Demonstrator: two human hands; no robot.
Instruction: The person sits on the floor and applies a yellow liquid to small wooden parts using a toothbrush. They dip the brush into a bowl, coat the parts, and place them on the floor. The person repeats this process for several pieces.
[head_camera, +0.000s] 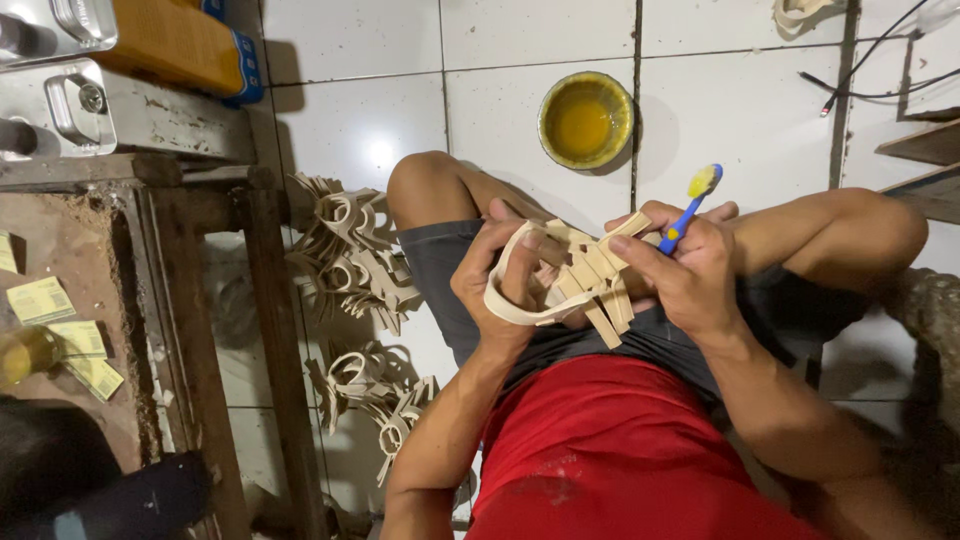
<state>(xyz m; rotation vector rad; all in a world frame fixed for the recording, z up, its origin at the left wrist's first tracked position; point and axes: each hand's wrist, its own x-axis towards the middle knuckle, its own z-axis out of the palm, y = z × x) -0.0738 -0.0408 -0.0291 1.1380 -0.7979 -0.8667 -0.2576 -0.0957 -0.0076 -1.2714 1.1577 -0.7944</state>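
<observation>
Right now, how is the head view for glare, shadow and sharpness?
Head view: glare spot on the white floor tiles; both hands and the woven strip piece evenly lit and sharp; lower corners fall into deep shadow; edges look slightly bowed.

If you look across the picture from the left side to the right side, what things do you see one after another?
Yellow paper slips → wooden frame → pile of woven strip pieces → left hand → woven piece → right hand holding a blue toothbrush → black cables.

Left hand (503, 275) and right hand (682, 268) meet above the lap, fingers curled.
</observation>
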